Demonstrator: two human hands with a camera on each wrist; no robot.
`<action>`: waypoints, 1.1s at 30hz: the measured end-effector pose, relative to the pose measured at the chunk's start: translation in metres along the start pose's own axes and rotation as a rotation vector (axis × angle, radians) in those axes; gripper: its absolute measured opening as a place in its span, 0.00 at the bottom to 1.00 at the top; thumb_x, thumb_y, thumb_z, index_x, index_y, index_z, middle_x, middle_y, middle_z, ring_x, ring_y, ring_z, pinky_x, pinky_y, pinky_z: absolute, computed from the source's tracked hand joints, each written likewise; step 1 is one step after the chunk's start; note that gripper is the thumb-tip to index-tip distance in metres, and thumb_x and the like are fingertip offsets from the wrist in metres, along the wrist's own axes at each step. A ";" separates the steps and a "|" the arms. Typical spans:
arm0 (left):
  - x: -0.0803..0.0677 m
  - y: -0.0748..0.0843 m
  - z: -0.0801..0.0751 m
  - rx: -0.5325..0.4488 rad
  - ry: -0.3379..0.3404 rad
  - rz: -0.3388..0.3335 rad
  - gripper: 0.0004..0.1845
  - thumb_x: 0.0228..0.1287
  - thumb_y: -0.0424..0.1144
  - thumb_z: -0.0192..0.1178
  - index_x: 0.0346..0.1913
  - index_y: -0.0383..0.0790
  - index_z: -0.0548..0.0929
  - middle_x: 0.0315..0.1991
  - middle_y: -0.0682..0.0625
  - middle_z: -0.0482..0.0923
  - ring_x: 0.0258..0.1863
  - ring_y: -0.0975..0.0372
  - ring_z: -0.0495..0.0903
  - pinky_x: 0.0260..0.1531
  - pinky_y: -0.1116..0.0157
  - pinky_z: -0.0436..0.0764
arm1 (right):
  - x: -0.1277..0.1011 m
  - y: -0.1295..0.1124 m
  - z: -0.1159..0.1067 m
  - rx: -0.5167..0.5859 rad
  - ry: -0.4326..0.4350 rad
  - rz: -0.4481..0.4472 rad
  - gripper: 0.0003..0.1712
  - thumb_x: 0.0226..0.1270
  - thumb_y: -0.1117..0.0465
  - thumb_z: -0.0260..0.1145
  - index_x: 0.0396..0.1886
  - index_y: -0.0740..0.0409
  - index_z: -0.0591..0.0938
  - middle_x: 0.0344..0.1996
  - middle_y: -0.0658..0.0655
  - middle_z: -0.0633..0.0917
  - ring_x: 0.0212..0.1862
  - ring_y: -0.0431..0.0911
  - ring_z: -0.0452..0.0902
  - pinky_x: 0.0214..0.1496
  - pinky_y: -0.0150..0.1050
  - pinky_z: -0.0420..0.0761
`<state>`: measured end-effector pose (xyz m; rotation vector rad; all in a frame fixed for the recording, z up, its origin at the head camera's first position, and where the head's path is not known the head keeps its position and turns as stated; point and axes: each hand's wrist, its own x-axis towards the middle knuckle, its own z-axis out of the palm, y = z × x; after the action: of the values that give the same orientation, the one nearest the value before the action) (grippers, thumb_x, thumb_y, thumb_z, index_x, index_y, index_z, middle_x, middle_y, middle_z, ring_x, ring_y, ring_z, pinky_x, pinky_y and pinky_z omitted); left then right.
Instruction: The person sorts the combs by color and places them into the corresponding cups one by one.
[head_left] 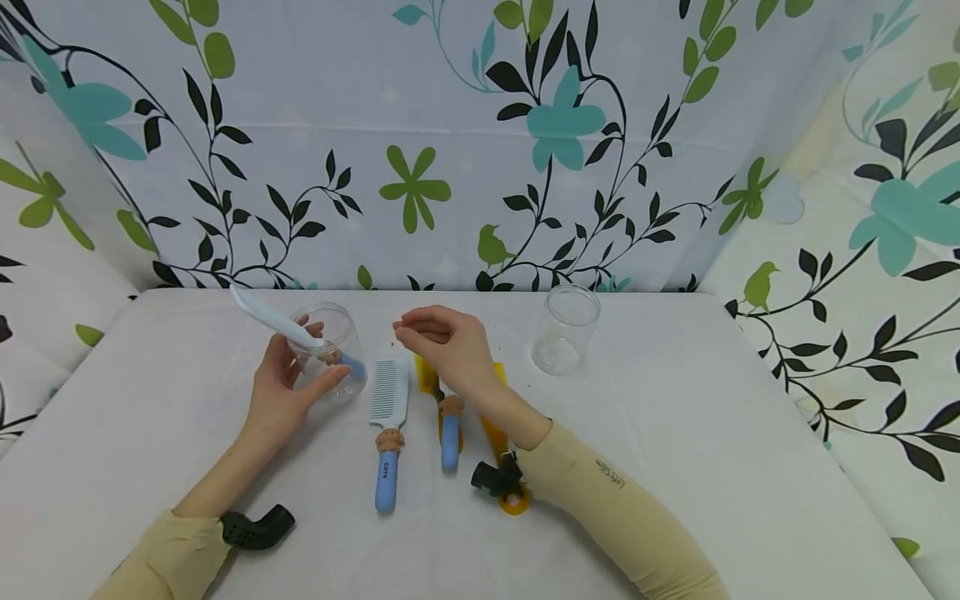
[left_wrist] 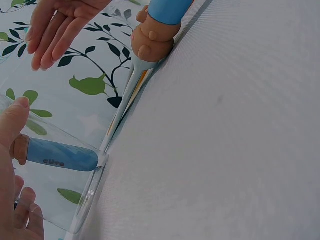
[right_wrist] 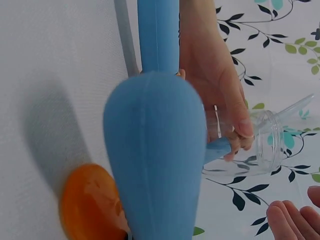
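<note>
My left hand (head_left: 281, 392) grips a clear jar (head_left: 341, 323), thumb on the near side and fingers behind. In the jar stands a hair tool (head_left: 272, 317) with its blue handle (left_wrist: 62, 155) down; its pale blue head leans out over the rim to the left. My right hand (head_left: 450, 346) hovers to the right of the jar, fingers loosely bent and holding nothing. Below and between the hands lies a pale blue comb (head_left: 388, 396) with a blue handle and a brown bear figure. Under the right forearm lies another blue-handled tool (head_left: 450, 437), its head partly hidden.
A second clear jar (head_left: 566, 333) stands at the back right. Yellow-orange tools, one with an orange handle (head_left: 493, 435), lie partly hidden under the right arm. A patterned cloth (head_left: 420, 100) hangs behind the white table (head_left: 675, 467).
</note>
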<state>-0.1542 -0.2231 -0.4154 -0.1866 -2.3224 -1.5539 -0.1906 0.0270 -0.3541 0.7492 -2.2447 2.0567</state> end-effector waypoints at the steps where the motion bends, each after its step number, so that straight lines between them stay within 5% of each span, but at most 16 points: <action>1: 0.000 0.000 0.000 -0.001 0.000 0.001 0.45 0.61 0.31 0.70 0.77 0.48 0.57 0.71 0.43 0.69 0.73 0.56 0.63 0.74 0.51 0.64 | 0.000 0.000 -0.001 -0.009 0.002 0.002 0.13 0.67 0.62 0.69 0.50 0.62 0.85 0.48 0.60 0.89 0.48 0.48 0.88 0.53 0.35 0.85; 16: 0.000 -0.002 -0.001 -0.006 -0.002 0.006 0.45 0.61 0.31 0.69 0.77 0.53 0.58 0.71 0.44 0.68 0.73 0.56 0.63 0.74 0.50 0.64 | -0.002 0.005 -0.016 -0.059 0.019 0.046 0.13 0.67 0.61 0.70 0.49 0.58 0.85 0.46 0.56 0.89 0.47 0.42 0.87 0.54 0.34 0.85; 33: 0.000 -0.001 0.000 -0.009 -0.005 0.014 0.45 0.61 0.30 0.69 0.77 0.50 0.57 0.71 0.43 0.68 0.73 0.56 0.63 0.75 0.51 0.63 | -0.007 0.016 -0.035 -0.107 0.038 0.064 0.15 0.66 0.61 0.71 0.50 0.60 0.85 0.46 0.58 0.89 0.48 0.47 0.87 0.53 0.36 0.86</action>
<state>-0.1543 -0.2237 -0.4167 -0.2085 -2.3126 -1.5595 -0.2006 0.0624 -0.3662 0.6334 -2.3657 1.9400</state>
